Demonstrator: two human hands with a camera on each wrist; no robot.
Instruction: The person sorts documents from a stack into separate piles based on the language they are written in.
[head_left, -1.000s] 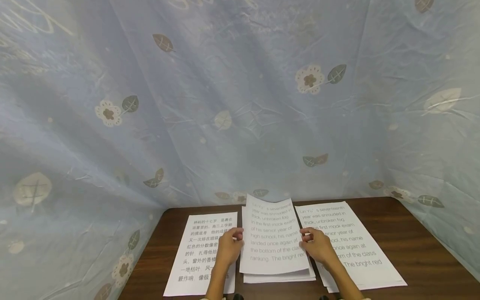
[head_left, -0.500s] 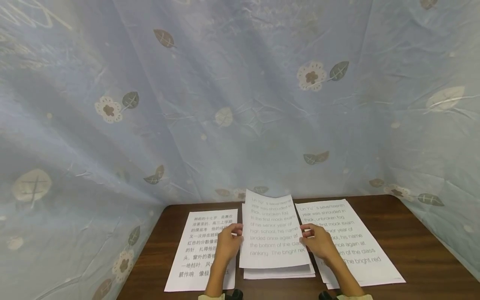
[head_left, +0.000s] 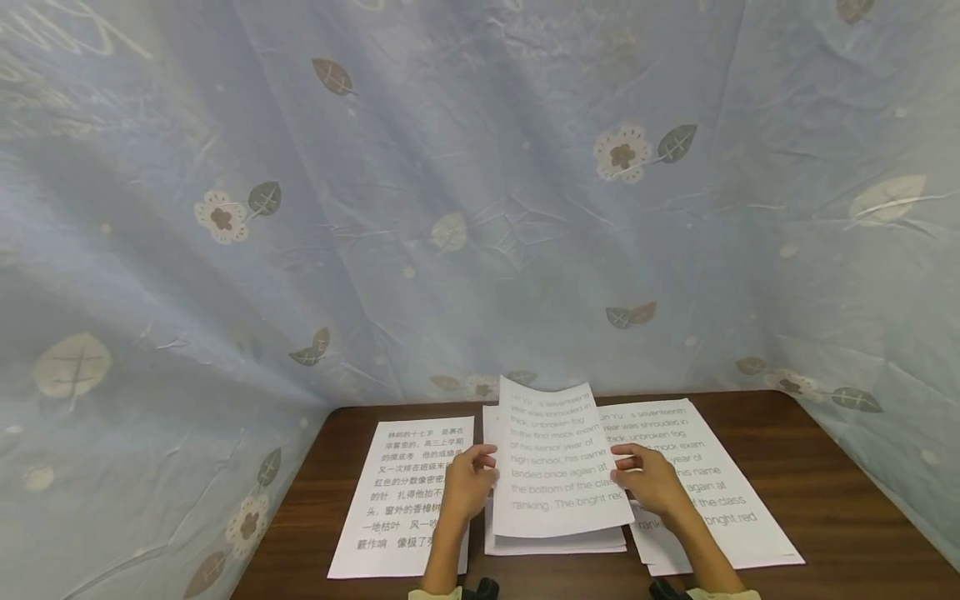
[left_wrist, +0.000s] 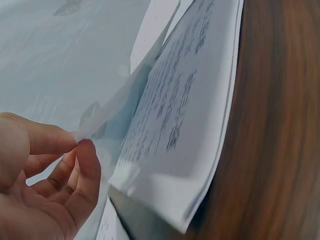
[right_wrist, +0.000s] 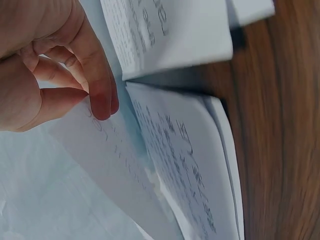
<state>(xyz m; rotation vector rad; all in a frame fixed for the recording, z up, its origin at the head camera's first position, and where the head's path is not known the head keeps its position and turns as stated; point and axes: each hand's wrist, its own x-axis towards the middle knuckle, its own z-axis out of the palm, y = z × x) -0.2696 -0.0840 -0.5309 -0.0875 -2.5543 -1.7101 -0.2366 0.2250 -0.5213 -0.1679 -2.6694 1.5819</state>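
Note:
A sheet of paper (head_left: 558, 467) printed with English text is held up above the middle paper stack (head_left: 558, 544). Its top edge bends and stands higher than the stack. My left hand (head_left: 468, 483) pinches its left edge between thumb and fingers, as the left wrist view also shows at the left hand (left_wrist: 55, 175). On the opposite edge my right hand (head_left: 651, 479) pinches the sheet; in the right wrist view the right hand (right_wrist: 65, 65) has thumb and fingertips on its edge. Beneath the lifted sheet, the stack (left_wrist: 185, 110) shows printed lines on its top page.
To the left lies a paper (head_left: 405, 500) with Chinese text, partly behind my left forearm. A stack with English text (head_left: 720, 500) lies on the right, partly under my right hand. All rest on a dark wooden table (head_left: 810, 483). A patterned blue curtain (head_left: 525, 250) hangs behind.
Both hands, still pinching the sheet, have shifted slightly right with it. The sheet now overlaps the right stack in the head view, and more of the middle stack's left edge shows.

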